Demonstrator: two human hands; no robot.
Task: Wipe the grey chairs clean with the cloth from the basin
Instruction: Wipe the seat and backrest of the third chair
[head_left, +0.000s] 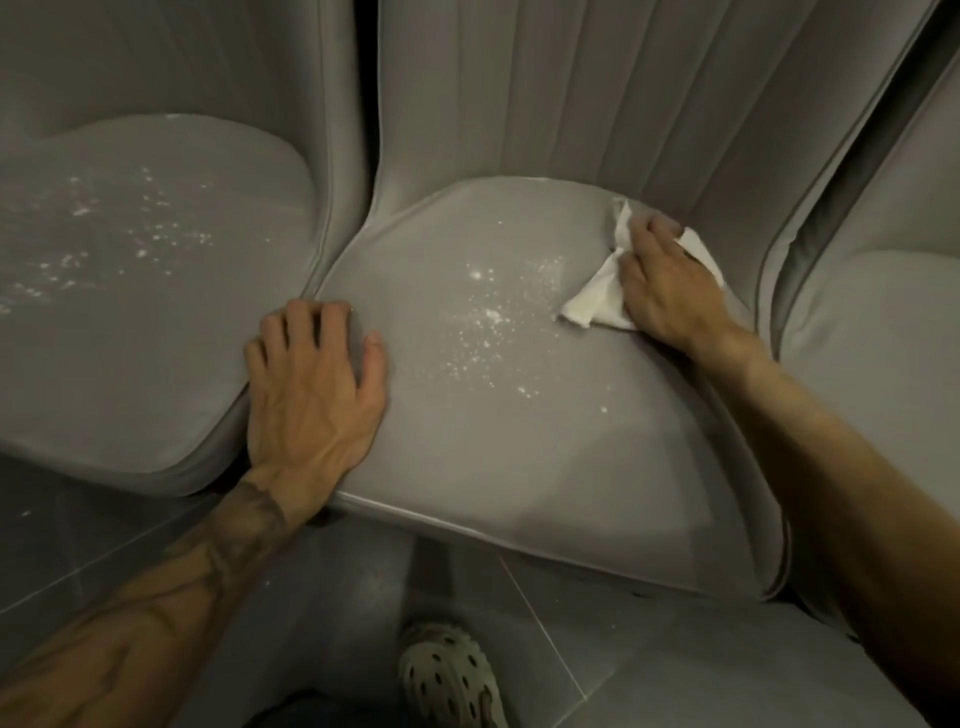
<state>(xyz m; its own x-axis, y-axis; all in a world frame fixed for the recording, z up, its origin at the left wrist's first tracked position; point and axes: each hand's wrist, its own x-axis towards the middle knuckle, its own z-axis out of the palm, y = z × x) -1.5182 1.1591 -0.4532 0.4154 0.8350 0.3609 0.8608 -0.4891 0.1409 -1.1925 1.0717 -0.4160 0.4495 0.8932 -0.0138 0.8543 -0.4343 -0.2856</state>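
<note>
Pressing down from above in the head view, the right hand (662, 283) has the white cloth (592, 301) bunched under its palm at the back right of the middle chair (519, 467), close to where seat meets backrest. Its fingers bend over the cloth and the thumb tucks against a fold, so the cloth is held as well as pushed flat. That grip likely keeps it from slipping during a stroke.

The left hand (311, 384) lies spread on the left edge of that same seat, fingertips slightly hooked over the seam. It holds nothing and seems placed to brace the body and steady the chair.

White specks (488, 317) are scattered across the centre of the seat, between the two hands and just left of the cloth. Starting from the rear corner probably lets the cloth sweep them forward.

The left chair (130, 338), touching the middle one, carries similar specks; the right chair (872, 338) shows none that I can make out. Below the seat's front edge are grey floor tiles (597, 649) and a perforated shoe (452, 675). No basin is in view.
</note>
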